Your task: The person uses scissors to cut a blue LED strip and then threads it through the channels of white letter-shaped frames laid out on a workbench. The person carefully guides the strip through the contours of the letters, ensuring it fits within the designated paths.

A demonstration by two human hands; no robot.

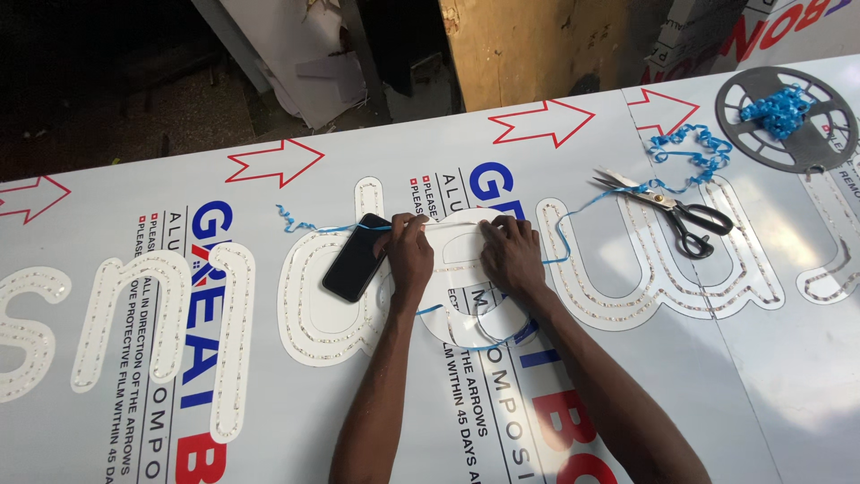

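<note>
My left hand (pixel 408 254) and my right hand (pixel 511 255) press side by side on a white cut-out letter (pixel 457 318) lying on the printed white panel (pixel 627 376). Fingertips of both hands pinch a thin blue strip (pixel 562 235) along the letter's far edge. The strip trails right toward the scissors and left past a black phone (pixel 356 257), which lies flat just left of my left hand. More white letters with dotted tracks, such as one (pixel 318 309) at the left, lie in a row on either side.
Black-handled scissors (pixel 685 215) lie open to the right. A dark round reel (pixel 786 118) with a bundle of curled blue strip sits at the far right. Beyond the panel's far edge are a wooden board (pixel 528 45) and scrap sheets (pixel 305 63).
</note>
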